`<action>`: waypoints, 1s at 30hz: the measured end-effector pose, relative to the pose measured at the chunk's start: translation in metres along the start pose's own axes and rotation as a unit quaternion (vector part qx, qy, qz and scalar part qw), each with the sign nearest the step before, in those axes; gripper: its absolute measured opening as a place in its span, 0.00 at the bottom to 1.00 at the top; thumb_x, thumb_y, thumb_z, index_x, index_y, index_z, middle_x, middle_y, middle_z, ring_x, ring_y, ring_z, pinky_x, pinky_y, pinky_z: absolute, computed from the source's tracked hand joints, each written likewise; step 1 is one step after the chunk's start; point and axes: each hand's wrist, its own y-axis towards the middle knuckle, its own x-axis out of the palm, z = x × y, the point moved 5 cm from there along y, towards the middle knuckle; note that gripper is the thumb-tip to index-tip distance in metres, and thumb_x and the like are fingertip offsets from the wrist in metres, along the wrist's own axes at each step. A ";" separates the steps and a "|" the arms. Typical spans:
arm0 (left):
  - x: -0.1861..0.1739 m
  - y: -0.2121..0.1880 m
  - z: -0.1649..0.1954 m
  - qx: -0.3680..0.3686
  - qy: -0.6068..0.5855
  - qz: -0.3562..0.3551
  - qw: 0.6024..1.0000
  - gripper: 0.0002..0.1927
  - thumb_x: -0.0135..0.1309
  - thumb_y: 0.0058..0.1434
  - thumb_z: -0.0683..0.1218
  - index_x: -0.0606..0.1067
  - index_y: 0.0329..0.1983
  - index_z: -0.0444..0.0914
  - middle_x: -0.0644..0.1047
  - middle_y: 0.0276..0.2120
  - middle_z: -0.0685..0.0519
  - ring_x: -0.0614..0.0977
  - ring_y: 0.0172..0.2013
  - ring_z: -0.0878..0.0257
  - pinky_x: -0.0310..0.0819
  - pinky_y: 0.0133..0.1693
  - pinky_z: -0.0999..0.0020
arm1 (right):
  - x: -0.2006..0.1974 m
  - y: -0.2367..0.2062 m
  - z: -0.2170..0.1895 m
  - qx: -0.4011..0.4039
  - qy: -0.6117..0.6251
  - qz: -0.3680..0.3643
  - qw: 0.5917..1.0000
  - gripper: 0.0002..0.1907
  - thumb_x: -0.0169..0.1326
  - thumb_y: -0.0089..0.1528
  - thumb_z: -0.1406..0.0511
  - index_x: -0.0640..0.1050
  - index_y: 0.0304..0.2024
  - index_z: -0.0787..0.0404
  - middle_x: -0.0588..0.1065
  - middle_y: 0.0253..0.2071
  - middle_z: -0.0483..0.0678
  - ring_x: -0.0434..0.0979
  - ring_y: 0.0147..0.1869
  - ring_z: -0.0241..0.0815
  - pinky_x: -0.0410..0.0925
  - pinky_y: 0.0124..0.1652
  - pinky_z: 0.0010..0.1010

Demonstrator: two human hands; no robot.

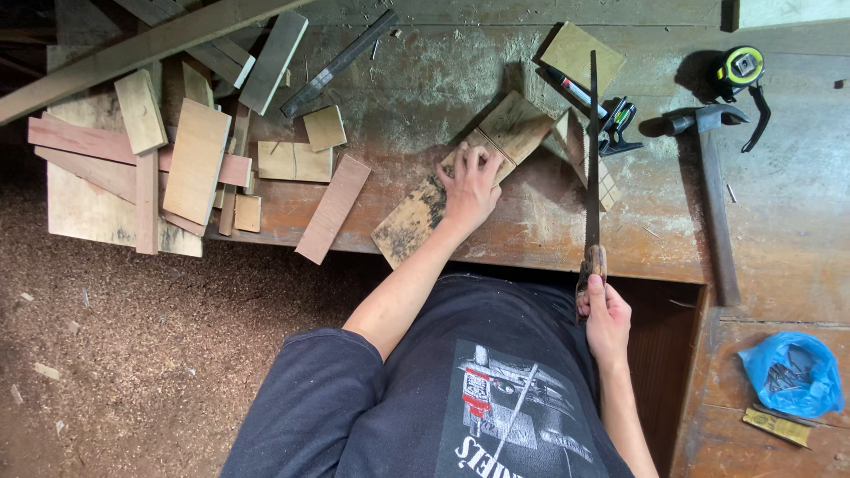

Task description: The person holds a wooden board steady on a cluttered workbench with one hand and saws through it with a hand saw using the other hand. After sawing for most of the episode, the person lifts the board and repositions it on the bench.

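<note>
My left hand (469,184) presses flat on a long weathered wooden board (409,221) that lies diagonally on the workbench (496,88), fingers spread over its middle. My right hand (606,315) grips the wooden handle of a hand saw (592,150) at the bench's near edge. The saw blade runs straight away from me, to the right of the board, past a small wooden offcut (577,142). The blade does not touch the board under my left hand.
A hammer (714,195) and a yellow tape measure (740,67) lie at the right. A marker and a clamp (615,119) sit beside the saw. Several wood scraps (195,159) are piled at the left. A blue plastic bag (792,373) rests lower right. Sawdust covers the floor (133,354).
</note>
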 end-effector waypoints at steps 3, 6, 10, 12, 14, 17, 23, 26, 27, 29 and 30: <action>0.005 -0.008 -0.004 0.019 0.010 0.001 1.000 0.30 0.62 0.58 0.53 0.64 0.61 0.50 0.58 0.60 0.45 0.55 0.69 0.39 0.46 0.60 0.16 | -0.002 0.000 0.001 0.006 0.008 -0.004 1.000 0.23 0.49 0.73 0.55 0.69 0.28 0.63 0.66 0.24 0.40 0.62 0.28 0.29 0.59 0.30 0.23; 0.000 -0.012 -0.015 0.042 0.035 0.050 0.997 0.32 0.63 0.59 0.60 0.63 0.61 0.52 0.55 0.68 0.46 0.55 0.71 0.41 0.44 0.63 0.17 | -0.003 -0.002 0.002 0.004 -0.059 -0.002 0.998 0.24 0.49 0.73 0.54 0.71 0.28 0.64 0.67 0.24 0.41 0.62 0.28 0.28 0.58 0.30 0.22; -0.004 -0.014 -0.041 -0.033 -0.038 0.031 0.998 0.60 0.65 0.44 0.74 0.52 0.72 0.42 0.53 0.70 0.43 0.54 0.71 0.44 0.40 0.62 0.18 | 0.001 -0.003 0.004 0.012 -0.095 -0.016 0.995 0.21 0.50 0.72 0.54 0.74 0.30 0.62 0.69 0.25 0.39 0.64 0.29 0.27 0.59 0.30 0.21; -0.004 -0.014 -0.053 -0.065 -0.049 0.008 0.997 0.69 0.65 0.41 0.78 0.48 0.73 0.38 0.52 0.71 0.41 0.52 0.71 0.45 0.38 0.60 0.19 | 0.007 0.000 0.006 0.015 -0.113 -0.038 0.993 0.20 0.50 0.71 0.54 0.75 0.31 0.62 0.70 0.26 0.39 0.64 0.30 0.27 0.60 0.30 0.20; -0.008 -0.013 -0.058 -0.037 -0.048 0.016 0.998 0.68 0.66 0.42 0.77 0.49 0.76 0.41 0.54 0.71 0.42 0.53 0.72 0.48 0.38 0.65 0.26 | 0.016 0.006 0.007 -0.007 -0.136 -0.067 0.988 0.21 0.50 0.71 0.54 0.75 0.30 0.62 0.70 0.25 0.39 0.65 0.30 0.27 0.61 0.30 0.20; -0.014 -0.013 -0.065 -0.011 -0.062 0.022 0.998 0.66 0.67 0.43 0.75 0.50 0.77 0.44 0.55 0.72 0.44 0.55 0.73 0.51 0.39 0.69 0.35 | 0.032 0.019 0.011 -0.020 -0.139 -0.096 0.985 0.22 0.50 0.71 0.54 0.75 0.29 0.63 0.69 0.25 0.39 0.64 0.30 0.27 0.61 0.31 0.20; -0.014 -0.010 -0.072 -0.009 -0.064 0.017 0.998 0.67 0.68 0.41 0.76 0.51 0.75 0.43 0.56 0.71 0.45 0.55 0.72 0.50 0.40 0.69 0.38 | 0.060 0.037 0.017 -0.019 -0.126 -0.132 0.983 0.23 0.49 0.72 0.54 0.74 0.29 0.63 0.68 0.24 0.39 0.64 0.29 0.27 0.60 0.30 0.21; -0.011 -0.009 -0.071 -0.003 -0.067 0.027 0.997 0.68 0.67 0.39 0.77 0.51 0.74 0.43 0.56 0.70 0.44 0.56 0.71 0.50 0.41 0.68 0.38 | 0.067 0.036 0.016 -0.006 -0.140 -0.131 0.981 0.23 0.48 0.72 0.54 0.74 0.28 0.62 0.68 0.23 0.39 0.63 0.28 0.27 0.59 0.30 0.22; -0.011 -0.009 -0.071 -0.001 -0.066 0.033 0.997 0.68 0.67 0.39 0.78 0.51 0.74 0.43 0.56 0.70 0.45 0.56 0.71 0.50 0.41 0.68 0.38 | 0.068 0.036 0.015 -0.002 -0.146 -0.129 0.981 0.23 0.48 0.72 0.54 0.74 0.28 0.62 0.68 0.23 0.39 0.62 0.28 0.27 0.59 0.30 0.22; -0.009 -0.011 -0.071 -0.001 -0.075 0.039 0.996 0.66 0.68 0.40 0.77 0.51 0.75 0.44 0.56 0.71 0.46 0.56 0.72 0.51 0.42 0.69 0.39 | 0.068 0.034 0.013 0.004 -0.152 -0.118 0.981 0.24 0.49 0.72 0.54 0.73 0.27 0.63 0.68 0.23 0.39 0.62 0.28 0.27 0.59 0.29 0.22; -0.009 -0.011 -0.072 -0.001 -0.081 0.040 0.996 0.66 0.68 0.41 0.76 0.51 0.75 0.44 0.56 0.71 0.46 0.56 0.72 0.51 0.42 0.69 0.39 | 0.068 0.032 0.012 0.009 -0.156 -0.112 0.981 0.24 0.49 0.72 0.53 0.73 0.27 0.64 0.68 0.23 0.39 0.62 0.28 0.27 0.59 0.29 0.22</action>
